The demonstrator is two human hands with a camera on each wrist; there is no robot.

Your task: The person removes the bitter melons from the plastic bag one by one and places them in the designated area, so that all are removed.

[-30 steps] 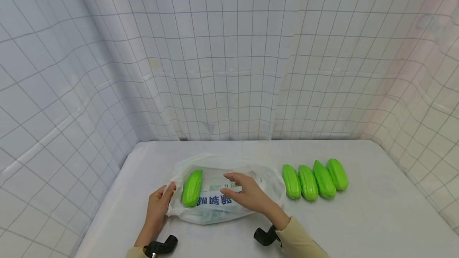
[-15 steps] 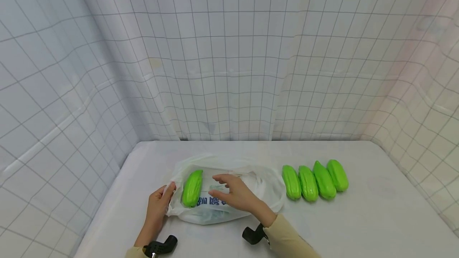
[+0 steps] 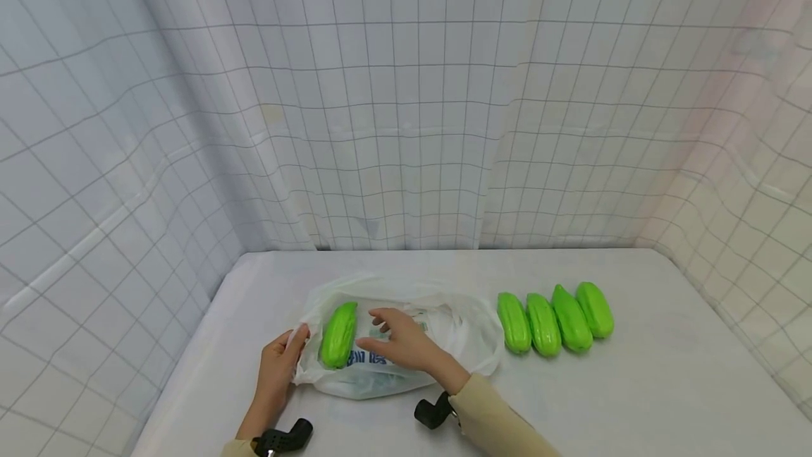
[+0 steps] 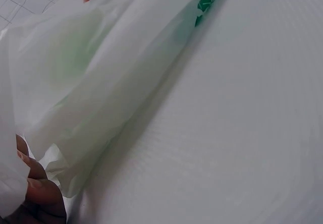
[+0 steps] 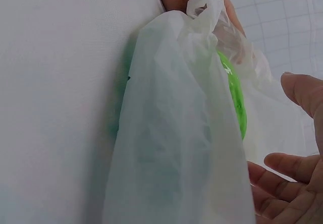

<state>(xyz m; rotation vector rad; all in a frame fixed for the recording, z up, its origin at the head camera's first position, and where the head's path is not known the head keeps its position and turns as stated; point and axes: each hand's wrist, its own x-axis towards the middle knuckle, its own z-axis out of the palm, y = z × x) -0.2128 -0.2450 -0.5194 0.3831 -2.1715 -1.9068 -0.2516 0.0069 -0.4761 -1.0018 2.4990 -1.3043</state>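
Note:
A white plastic bag (image 3: 469, 326) with blue print lies spread on the table, its mouth gaping. My left hand (image 3: 277, 369) pinches the bag's left edge between thumb and fingers, and the left wrist view shows its fingertips (image 4: 44, 191) on the crumpled plastic. One glossy, bright green ribbed gourd (image 3: 339, 336) rests inside the bag's left end. Over the bag, just right of that gourd, my right hand (image 3: 406, 343) holds nothing, its thumb and fingers spread apart. From the right wrist view, the gourd (image 5: 236, 98) is partly hidden behind the bag's side.
To the right of the bag, several similar green gourds (image 3: 543, 326) lie side by side in a slanting row. A white cloth covers the table (image 3: 666, 372). Grid-patterned white curtains (image 3: 406, 125) hang behind and at both sides.
My right hand has moved left across the bag toward the gourd inside it. The left hand keeps its pinch on the bag's edge, and the gourds have not moved.

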